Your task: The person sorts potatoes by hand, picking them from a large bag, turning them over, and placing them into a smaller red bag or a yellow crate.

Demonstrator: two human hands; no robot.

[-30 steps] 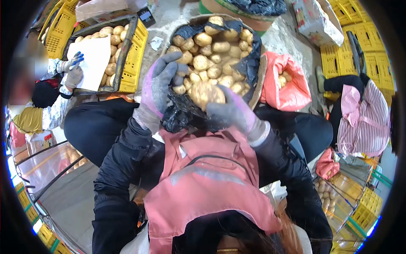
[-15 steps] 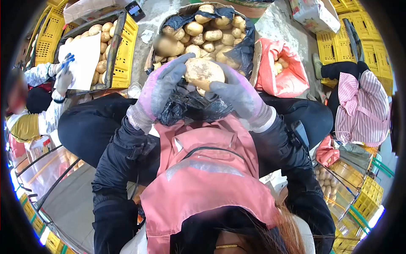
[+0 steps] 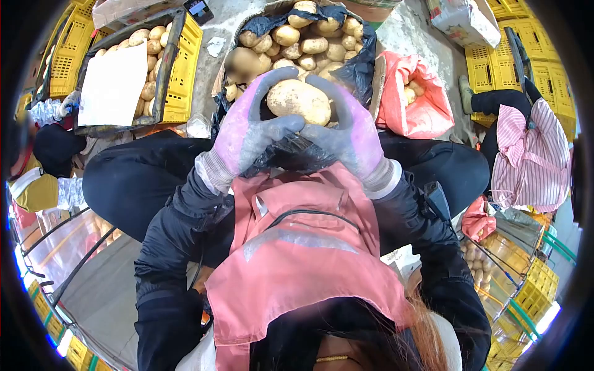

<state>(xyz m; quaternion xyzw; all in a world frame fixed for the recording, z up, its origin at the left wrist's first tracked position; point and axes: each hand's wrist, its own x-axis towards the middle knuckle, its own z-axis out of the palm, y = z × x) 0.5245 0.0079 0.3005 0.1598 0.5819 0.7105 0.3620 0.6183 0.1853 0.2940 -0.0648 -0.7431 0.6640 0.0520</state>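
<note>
A large pale potato (image 3: 299, 102) with brownish specks is held between both hands, above my lap. My left hand (image 3: 250, 127), in a purple and grey coated glove, wraps its left side with the thumb beneath. On the opposite side, my right hand (image 3: 348, 127) in a matching glove curls its fingers round the potato. Just beyond the gloves stands a box lined with black plastic (image 3: 365, 59), holding many potatoes (image 3: 314, 45). Black plastic also shows under my hands, partly hidden by them.
Right of the box sits an open red sack (image 3: 427, 117) with potatoes inside. To the left, a yellow crate (image 3: 185, 74) of potatoes has a white sheet (image 3: 111, 86) over it. A person in a striped garment (image 3: 535, 161) is at right; another person's sleeve (image 3: 52, 111) shows at left.
The potato has turned in my hands, and both thumbs now meet below it. The co-worker's hands at left have drawn back from the white sheet.
</note>
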